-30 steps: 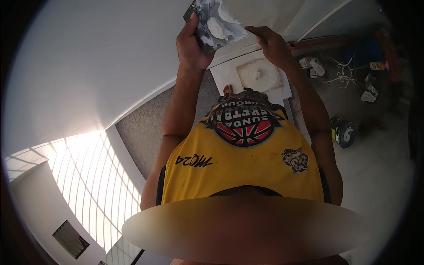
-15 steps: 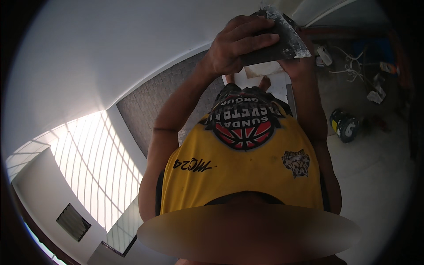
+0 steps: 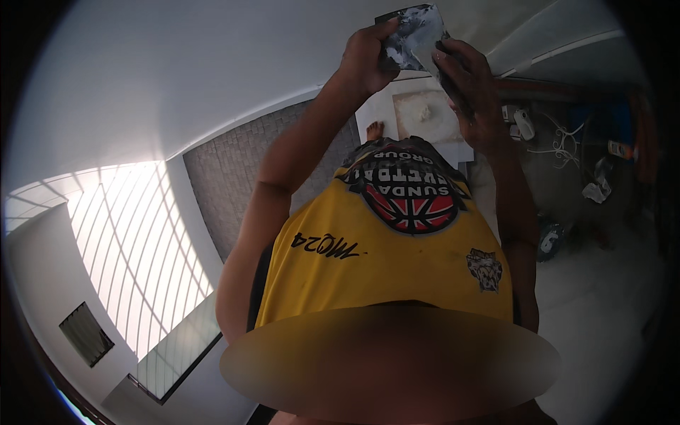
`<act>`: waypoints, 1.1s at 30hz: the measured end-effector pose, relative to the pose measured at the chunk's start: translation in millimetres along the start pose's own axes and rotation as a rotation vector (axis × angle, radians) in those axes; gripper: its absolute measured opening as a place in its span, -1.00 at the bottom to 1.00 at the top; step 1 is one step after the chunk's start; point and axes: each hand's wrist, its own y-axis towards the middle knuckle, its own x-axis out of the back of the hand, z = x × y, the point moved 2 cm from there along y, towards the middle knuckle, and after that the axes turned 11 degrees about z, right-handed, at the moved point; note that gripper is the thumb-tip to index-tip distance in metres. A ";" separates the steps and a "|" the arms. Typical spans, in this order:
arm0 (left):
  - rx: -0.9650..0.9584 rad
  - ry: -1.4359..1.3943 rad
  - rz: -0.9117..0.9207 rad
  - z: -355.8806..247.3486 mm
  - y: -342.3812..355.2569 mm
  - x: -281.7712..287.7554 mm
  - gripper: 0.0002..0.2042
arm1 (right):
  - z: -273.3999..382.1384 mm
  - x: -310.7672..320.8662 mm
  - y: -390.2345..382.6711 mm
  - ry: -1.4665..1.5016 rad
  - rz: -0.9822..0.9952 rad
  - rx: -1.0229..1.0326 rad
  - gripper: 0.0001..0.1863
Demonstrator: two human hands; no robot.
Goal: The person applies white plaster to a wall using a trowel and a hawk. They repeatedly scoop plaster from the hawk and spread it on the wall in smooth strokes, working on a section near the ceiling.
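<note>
At the top, my left hand grips a dark flat plate smeared with white paste, its thumb on the near corner. My right hand is closed on a dark flat scraper, held on edge against the right side of the plate. Below them a pale board lies on a white sheet, with a small white lump on it. My bare foot shows beside it, above my yellow shirt.
A white wall runs along the left and top. At the right stand a white scrolled metal frame, a blue container, a bottle, a crumpled white bag and a dark bucket. Grey paving lies left of my legs.
The plate first tipped over, showing its dark side, and now shows its pasted face again, further right. My right hand has turned more upright, bringing the scraper against it.
</note>
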 end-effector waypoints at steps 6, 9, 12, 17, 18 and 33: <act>0.257 -0.884 -0.280 -8.8 2.0 17.7 -0.69 | 8.7 -2.2 6.2 0.005 -0.029 -0.385 -0.55; 0.052 -0.922 -0.277 -8.5 8.5 25.0 -0.69 | -7.5 -12.6 -12.2 1.142 -0.348 -0.801 -0.66; 0.053 -0.879 -0.282 4.7 6.8 20.7 -0.67 | -22.1 -25.5 -21.6 1.448 -0.546 -0.701 -0.48; 0.043 -0.883 -0.262 12.3 3.7 33.9 -0.67 | -62.2 -32.5 -37.9 1.461 -0.896 -0.733 -0.49; -0.033 -0.927 -0.236 7.5 5.3 37.5 -0.67 | -68.1 -26.4 -41.7 1.328 -0.977 -0.755 -0.49; 0.141 -0.382 -0.273 -84.2 27.5 33.3 -0.83 | 65.3 72.0 59.6 -0.497 0.145 -0.142 -0.42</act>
